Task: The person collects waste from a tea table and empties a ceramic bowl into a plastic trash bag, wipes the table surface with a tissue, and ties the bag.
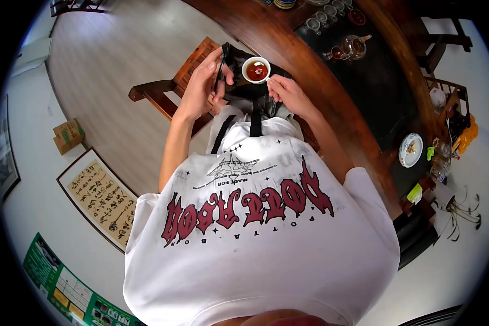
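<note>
A white cup [256, 61] holds reddish-brown liquid with a bright reflection on it. My right hand [289, 96] pinches the cup at its lower right side, where the fingers cover the handle. Behind and below the cup spreads a shiny black plastic bag [239, 67], in front of my lap. My left hand [205, 81] is at the bag's left edge, with the dark rim between its fingers and thumb. Part of the bag is hidden by the cup and my hands.
A wooden chair [196, 64] stands beyond my left hand. To the right curves a wooden table [331, 103] with a dark inset, bearing a glass teapot [355, 48], several small glasses [321, 17] and a white plate [411, 150]. A cardboard box [68, 136] lies at the left.
</note>
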A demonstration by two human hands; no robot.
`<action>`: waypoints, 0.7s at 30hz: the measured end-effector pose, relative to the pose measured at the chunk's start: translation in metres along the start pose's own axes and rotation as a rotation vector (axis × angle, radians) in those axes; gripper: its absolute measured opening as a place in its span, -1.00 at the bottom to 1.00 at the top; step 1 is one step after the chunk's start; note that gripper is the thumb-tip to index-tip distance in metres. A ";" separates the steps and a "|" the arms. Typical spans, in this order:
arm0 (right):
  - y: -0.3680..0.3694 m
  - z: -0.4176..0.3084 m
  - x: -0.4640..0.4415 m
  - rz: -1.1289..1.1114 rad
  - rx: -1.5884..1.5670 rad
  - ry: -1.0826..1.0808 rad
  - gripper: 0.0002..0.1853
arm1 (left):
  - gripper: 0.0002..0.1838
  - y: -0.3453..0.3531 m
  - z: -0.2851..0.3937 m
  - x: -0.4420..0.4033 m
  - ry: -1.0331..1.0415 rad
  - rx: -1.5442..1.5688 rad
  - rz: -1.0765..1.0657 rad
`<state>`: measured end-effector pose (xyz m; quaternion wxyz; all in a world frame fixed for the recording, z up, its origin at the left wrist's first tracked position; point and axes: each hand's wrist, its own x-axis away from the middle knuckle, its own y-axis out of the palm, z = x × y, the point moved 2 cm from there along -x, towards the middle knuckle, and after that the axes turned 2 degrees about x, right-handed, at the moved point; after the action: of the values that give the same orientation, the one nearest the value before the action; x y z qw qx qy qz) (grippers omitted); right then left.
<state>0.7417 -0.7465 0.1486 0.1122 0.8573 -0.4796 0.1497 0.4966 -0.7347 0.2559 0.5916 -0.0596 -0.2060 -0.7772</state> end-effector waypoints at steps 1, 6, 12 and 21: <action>0.002 0.000 -0.002 0.007 0.049 0.004 -0.66 | -0.13 0.001 0.002 0.001 0.003 0.005 -0.014; 0.005 0.004 -0.016 0.055 0.254 -0.020 -0.64 | -0.14 0.004 0.006 0.003 0.021 0.013 -0.029; 0.010 -0.016 -0.019 0.128 0.699 -0.124 -0.68 | -0.14 0.005 0.011 0.007 0.032 0.046 -0.035; 0.026 -0.025 -0.017 0.154 1.079 -0.305 -0.78 | -0.13 0.007 0.016 0.010 0.066 0.071 -0.065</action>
<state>0.7068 -0.7380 0.1670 -0.4237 0.7677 -0.4069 0.2560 0.4976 -0.7390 0.2759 0.5743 -0.0061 -0.2155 -0.7897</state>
